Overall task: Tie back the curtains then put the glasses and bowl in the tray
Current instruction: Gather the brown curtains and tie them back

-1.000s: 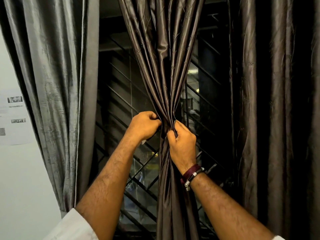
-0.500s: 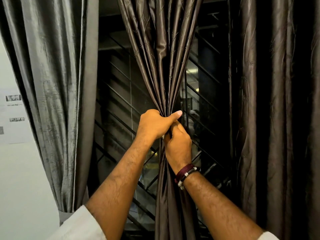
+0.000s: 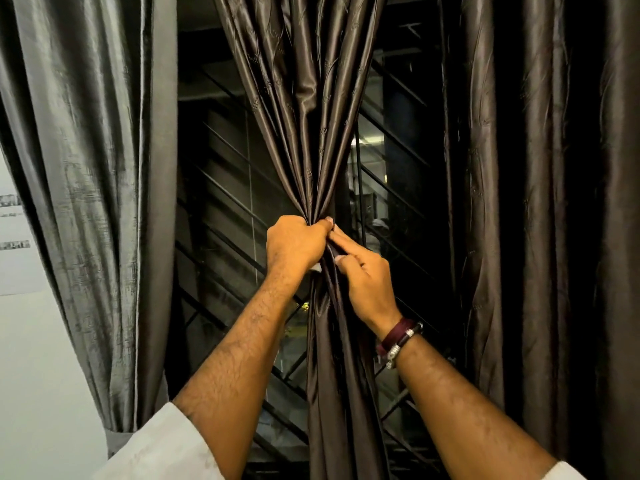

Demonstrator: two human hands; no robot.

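Since a second ago, the left hand (image 3: pixel 294 245) has crossed over to wrap its curled fingers round the gathered middle curtain (image 3: pixel 311 109) at its narrow waist, while the right hand (image 3: pixel 363 275) now lays two fairly straight fingers against the folds just below. To tie it well, the bunch should probably stay squeezed tight while the fastening goes round. Three curtains show, two hands, and no glasses, bowl or tray.
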